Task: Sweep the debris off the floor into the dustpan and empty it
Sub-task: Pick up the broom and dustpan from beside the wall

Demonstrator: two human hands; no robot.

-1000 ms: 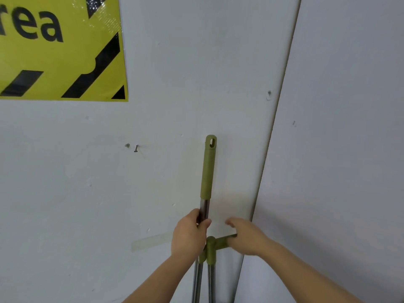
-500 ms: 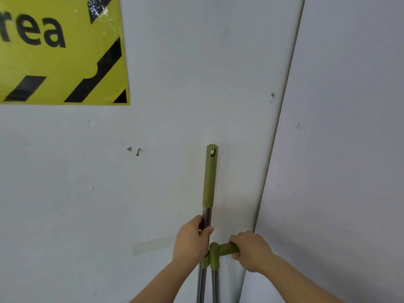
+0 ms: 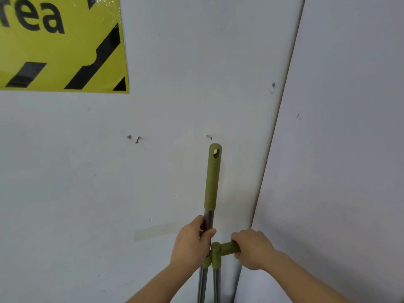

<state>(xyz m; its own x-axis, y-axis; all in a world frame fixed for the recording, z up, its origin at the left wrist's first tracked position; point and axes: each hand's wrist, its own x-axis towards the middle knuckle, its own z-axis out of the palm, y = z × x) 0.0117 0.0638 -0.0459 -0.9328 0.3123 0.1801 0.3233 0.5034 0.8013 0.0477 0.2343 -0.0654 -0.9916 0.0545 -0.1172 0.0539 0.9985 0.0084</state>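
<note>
A yellow sign (image 3: 61, 44) with black stripes and black letters hung at the upper left of a pale wall (image 3: 65, 193). Right of and below it, a small dark nail (image 3: 137, 139) stuck out of the wall, and lower down lay a strip of clear tape (image 3: 156, 231).

The left hand (image 3: 191, 246) was curled round the bare metal part of the broom handle (image 3: 213, 178), thumb on the near side, just under its green sleeve. The handle stood nearly upright close to the wall, and the hanging hole at its tip sat just below a second small nail (image 3: 209, 136), not on it.

Beside the left hand, a short green grip (image 3: 226, 248) ran crosswise from a green clip that joined two metal poles (image 3: 215, 285). This was probably the top of the dustpan's handle, though the pan and the broom's bristles were below the bottom edge of the view. The right hand (image 3: 253, 250) was wrapped round the grip's right end, fingers over the top.

Further right, the wall met a second pale panel (image 3: 349, 149) at a corner.
</note>
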